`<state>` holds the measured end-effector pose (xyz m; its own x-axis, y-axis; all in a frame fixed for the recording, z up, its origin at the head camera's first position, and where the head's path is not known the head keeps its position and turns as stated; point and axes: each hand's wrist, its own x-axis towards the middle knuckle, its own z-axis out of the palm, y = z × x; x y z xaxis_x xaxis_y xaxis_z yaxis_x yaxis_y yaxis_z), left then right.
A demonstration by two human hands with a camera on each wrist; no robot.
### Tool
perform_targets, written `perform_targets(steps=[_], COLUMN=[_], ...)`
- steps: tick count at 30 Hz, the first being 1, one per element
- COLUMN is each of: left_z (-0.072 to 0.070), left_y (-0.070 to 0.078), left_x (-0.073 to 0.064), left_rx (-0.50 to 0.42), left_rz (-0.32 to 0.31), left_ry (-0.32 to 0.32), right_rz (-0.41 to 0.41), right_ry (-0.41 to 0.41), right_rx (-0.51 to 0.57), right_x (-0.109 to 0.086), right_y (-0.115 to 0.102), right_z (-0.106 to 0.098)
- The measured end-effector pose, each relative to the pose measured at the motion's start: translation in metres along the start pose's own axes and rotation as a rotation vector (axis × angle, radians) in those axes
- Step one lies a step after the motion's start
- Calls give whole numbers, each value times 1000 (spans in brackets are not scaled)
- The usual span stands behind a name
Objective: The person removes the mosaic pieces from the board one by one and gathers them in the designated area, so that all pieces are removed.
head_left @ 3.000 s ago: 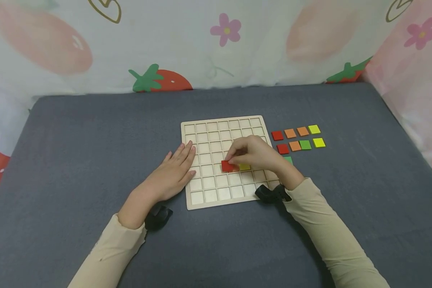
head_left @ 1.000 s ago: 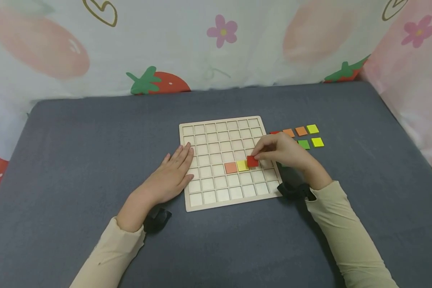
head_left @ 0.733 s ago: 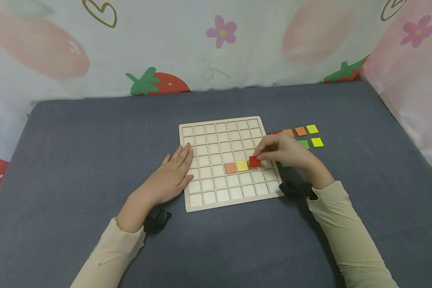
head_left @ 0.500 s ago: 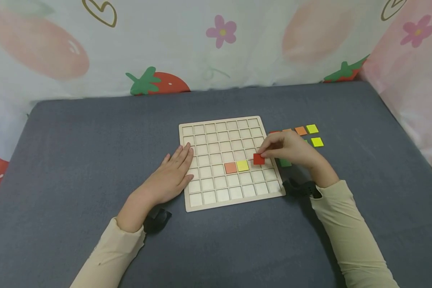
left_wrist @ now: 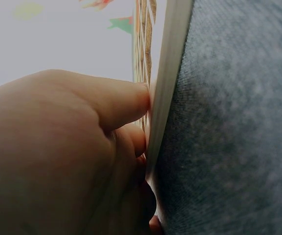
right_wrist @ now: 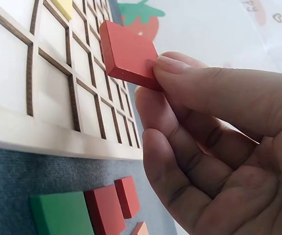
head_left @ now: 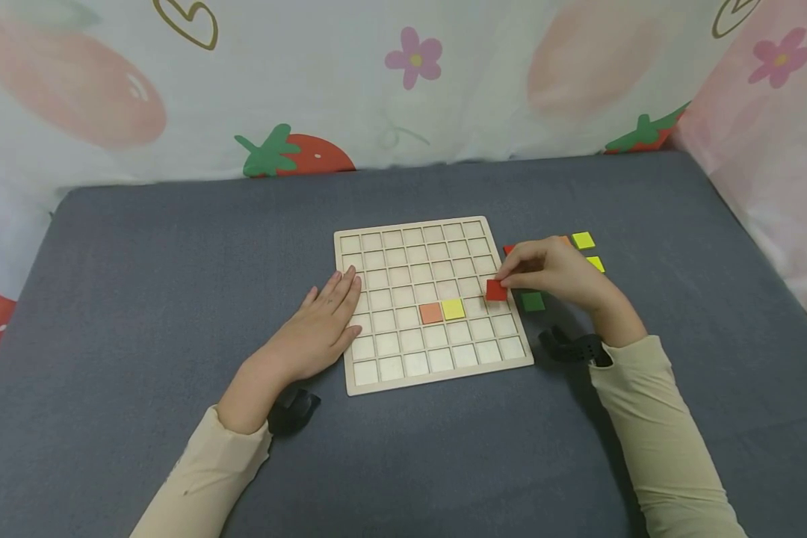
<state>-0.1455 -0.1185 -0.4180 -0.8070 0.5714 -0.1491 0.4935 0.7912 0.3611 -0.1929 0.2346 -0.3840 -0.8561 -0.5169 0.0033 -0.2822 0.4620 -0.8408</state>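
Observation:
A pale wooden grid board [head_left: 403, 232] lies on the grey surface. An orange tile [head_left: 430, 313] and a yellow tile [head_left: 453, 308] sit side by side in its cells. My right hand [head_left: 548, 273] pinches a red tile [head_left: 496, 290] [right_wrist: 128, 55] just above the board's right edge [right_wrist: 57, 137]. My left hand [head_left: 323, 329] lies flat at the board's left edge [left_wrist: 167, 83], fingers straight against it [left_wrist: 126, 100].
Loose tiles lie right of the board: a green one [head_left: 532, 301] [right_wrist: 60, 213], red ones [right_wrist: 104, 208], and yellow ones [head_left: 583, 240], partly hidden by my right hand. Strawberry-print cloth [head_left: 296, 153] rises behind and to the right of the grey surface [head_left: 175, 246].
My right hand lifted the red tile off the board, uncovering the orange tile, and carried it right toward the loose tiles. The left hand stayed put.

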Motion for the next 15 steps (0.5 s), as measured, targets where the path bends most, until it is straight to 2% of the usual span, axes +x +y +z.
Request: perform_targets(steps=[6,15], left_z=[1,0], left_y=[-1,0], left_x=[0,-1], left_rx=[2,0], left_rz=[4,9], left_ry=[2,4], right_rz=[4,79], right_ry=[-8,-14], right_rx=[21,66], right_x=[-2,-6], right_y=[3,5], right_z=[-5,-12])
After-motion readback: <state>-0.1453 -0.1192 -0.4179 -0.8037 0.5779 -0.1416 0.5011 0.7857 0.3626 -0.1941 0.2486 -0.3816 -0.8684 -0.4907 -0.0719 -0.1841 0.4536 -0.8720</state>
